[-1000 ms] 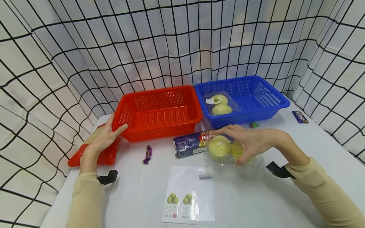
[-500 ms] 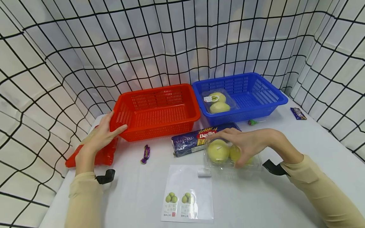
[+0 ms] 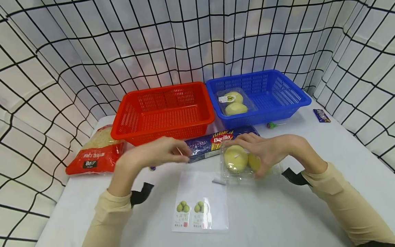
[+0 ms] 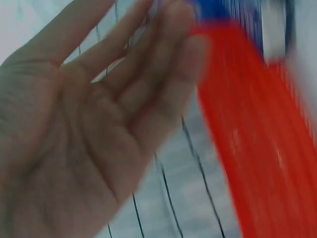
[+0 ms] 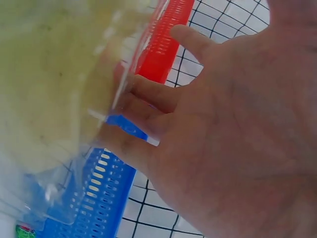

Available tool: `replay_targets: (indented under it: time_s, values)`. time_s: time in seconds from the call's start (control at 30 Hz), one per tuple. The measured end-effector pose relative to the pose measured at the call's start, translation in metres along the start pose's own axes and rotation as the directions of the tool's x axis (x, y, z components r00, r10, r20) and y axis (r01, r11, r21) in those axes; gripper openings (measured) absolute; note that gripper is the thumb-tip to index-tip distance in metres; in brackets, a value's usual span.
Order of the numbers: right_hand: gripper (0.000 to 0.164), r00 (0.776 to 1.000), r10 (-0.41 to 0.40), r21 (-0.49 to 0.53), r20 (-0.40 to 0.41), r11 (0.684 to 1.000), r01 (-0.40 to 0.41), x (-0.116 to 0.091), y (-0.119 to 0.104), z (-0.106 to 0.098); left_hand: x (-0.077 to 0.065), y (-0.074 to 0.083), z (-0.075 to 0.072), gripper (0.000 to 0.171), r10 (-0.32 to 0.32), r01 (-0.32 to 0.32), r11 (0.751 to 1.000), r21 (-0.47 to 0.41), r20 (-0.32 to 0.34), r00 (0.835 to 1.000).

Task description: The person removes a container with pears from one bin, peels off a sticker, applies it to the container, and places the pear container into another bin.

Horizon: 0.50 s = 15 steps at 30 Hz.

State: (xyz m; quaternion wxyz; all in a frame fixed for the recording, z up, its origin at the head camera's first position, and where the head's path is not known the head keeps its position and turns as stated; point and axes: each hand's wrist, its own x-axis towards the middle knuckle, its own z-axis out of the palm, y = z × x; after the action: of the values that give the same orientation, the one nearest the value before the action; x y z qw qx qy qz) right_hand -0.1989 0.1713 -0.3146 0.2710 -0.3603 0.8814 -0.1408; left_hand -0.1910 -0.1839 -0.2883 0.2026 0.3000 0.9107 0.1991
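Note:
My right hand (image 3: 274,149) spans a clear plastic pack of pale yellow-green pears (image 3: 236,158), thumb on the near side and fingers at the far side. In the right wrist view, the fingers (image 5: 143,111) lie along the edge of the pack, whose blurred fruit fills the upper left. My left hand (image 3: 155,152) is in the air in front of the red basket (image 3: 166,132), fingers loosely bent and nothing seen in it. The left wrist view shows its bare palm, blurred. A blue spaghetti packet (image 3: 200,145) lies between the hands, its left end near the left fingertips.
A blue basket (image 3: 271,115) holds another pear pack (image 3: 236,103). A red bag (image 3: 98,154) lies at left, a sheet with pear stickers (image 3: 200,206) in front. A lollipop (image 3: 271,125) and small snack packet (image 3: 321,115) lie at right. Black netting surrounds the table.
My left hand has let go of the red basket's left rim and moved right, in front of it, partly covering the purple candy. The right hand stays at the pear pack.

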Motion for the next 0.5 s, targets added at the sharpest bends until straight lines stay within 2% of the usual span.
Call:
replay_targets:
  time_s: [0.03, 0.1, 0.2, 0.3, 0.37, 0.43, 0.5]
  values:
    - [0.117, 1.000, 0.008, -0.001, 0.002, 1.000, -0.008, -0.001, -0.001, -0.001, 0.007, 0.009, 0.010, 0.018, -0.007, 0.006, 1.000, 0.004, 0.078, 0.997]
    - [0.116, 1.000, 0.024, -0.009, 0.002, 1.000, -0.024, -0.002, -0.004, -0.001, 0.019, 0.022, 0.029, 0.010, -0.034, 0.030, 0.999, 0.026, 0.199, 0.979]
    - [0.108, 0.999, 0.024, -0.048, -0.034, 0.999, -0.026, -0.005, -0.016, 0.002, 0.030, 0.032, 0.051, 0.008, -0.115, 0.096, 0.992, 0.080, 0.293, 0.949]
    - [0.091, 0.990, -0.036, -0.142, -0.135, 0.990, 0.017, -0.001, -0.038, 0.012, 0.035, 0.035, 0.063, 0.013, -0.188, 0.155, 0.979, 0.131, 0.300, 0.935]
    - [0.075, 0.969, -0.109, -0.250, -0.223, 0.967, 0.051, 0.008, -0.054, 0.024, 0.036, 0.035, 0.066, 0.014, -0.216, 0.176, 0.972, 0.157, 0.294, 0.931]
    - [0.061, 0.939, -0.181, -0.382, -0.293, 0.922, 0.059, 0.019, -0.068, 0.040, 0.037, 0.033, 0.067, 0.014, -0.230, 0.190, 0.969, 0.160, 0.288, 0.929]
    - [0.051, 0.917, -0.218, -0.507, -0.335, 0.862, 0.020, 0.030, -0.077, 0.056, 0.038, 0.033, 0.067, 0.014, -0.239, 0.200, 0.967, 0.160, 0.284, 0.929]
